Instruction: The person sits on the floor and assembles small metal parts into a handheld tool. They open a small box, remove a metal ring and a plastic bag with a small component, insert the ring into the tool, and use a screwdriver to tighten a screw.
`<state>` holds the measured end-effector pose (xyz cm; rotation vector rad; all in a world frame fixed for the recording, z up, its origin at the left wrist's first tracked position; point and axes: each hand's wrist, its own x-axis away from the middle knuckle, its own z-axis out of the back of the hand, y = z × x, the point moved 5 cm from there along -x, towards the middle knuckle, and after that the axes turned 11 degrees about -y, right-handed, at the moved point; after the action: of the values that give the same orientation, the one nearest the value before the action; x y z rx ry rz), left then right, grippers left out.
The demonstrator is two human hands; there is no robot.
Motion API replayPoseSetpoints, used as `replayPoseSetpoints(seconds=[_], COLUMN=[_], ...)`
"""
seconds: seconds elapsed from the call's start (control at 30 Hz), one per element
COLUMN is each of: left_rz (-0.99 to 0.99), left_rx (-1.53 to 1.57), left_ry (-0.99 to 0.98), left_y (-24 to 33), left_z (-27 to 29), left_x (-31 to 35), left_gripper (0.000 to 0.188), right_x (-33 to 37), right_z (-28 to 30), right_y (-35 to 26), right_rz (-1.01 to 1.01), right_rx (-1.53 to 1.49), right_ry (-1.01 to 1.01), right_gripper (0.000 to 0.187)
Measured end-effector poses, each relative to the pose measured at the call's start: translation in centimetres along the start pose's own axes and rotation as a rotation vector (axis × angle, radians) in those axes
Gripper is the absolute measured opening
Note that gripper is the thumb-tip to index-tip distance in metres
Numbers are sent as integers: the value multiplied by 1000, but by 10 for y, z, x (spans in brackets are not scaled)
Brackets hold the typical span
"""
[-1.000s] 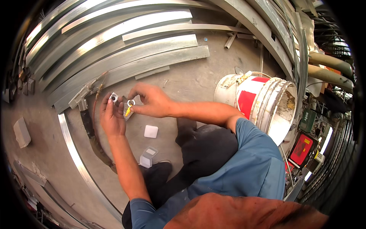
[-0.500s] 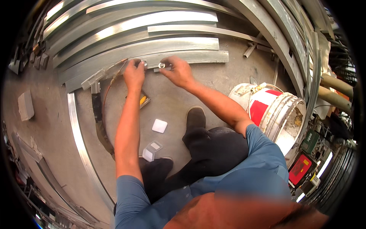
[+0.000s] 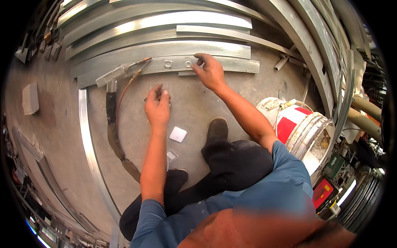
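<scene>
My right hand point(image 3: 210, 71) hovers over the nearest metal bar point(image 3: 237, 65), thumb and forefinger apart. A small metal ring point(image 3: 188, 64) lies on the bar just beyond those fingertips. Left of it on the same bar sits a small squarish metal piece point(image 3: 168, 63) with a round middle. Lower down, my left hand point(image 3: 157, 106) is over the floor, fingers loosely bent and apart, with nothing visible between them. It covers most of whatever lies beneath. A cable with a copper-coloured tip point(image 3: 142, 62) rests across the bar's left part, beside a pale, shiny angular piece point(image 3: 111, 76).
Several long metal profiles point(image 3: 157, 21) lie beyond my hands. A white square pad point(image 3: 178, 134) and a small clear case point(image 3: 172, 155) are on the floor near my shoes. A red-and-white bucket point(image 3: 295, 126) lies on its side at right. A dark sleeved cable point(image 3: 113, 140) runs at left.
My left hand has come off the squarish piece and moved back toward me over the floor. My right hand has let go of the ring, which now lies on the bar.
</scene>
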<state>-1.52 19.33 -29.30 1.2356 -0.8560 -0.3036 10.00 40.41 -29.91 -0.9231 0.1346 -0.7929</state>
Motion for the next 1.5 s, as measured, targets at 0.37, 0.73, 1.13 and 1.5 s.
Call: replayPoseSetpoints(seconds=[0.37, 0.73, 1.13, 1.5], left_rz=[-442, -528, -936, -811], left_rx=[-399, -355, -678, -722], left_ry=[-136, -68, 117, 30], left_y=[70, 85, 120, 130], left_z=[-18, 4, 24, 19], left_x=[49, 64, 88, 85], left_gripper=[41, 25, 34, 32], right_x=[62, 81, 87, 86], right_z=[-41, -39, -19, -12], right_y=[-75, -117, -117, -127], right_rz=[-267, 84, -144, -178], right_rx=[-1538, -1422, -1106, -1072], right_ry=[-574, -718, -823, -641], right_gripper=[79, 69, 41, 36])
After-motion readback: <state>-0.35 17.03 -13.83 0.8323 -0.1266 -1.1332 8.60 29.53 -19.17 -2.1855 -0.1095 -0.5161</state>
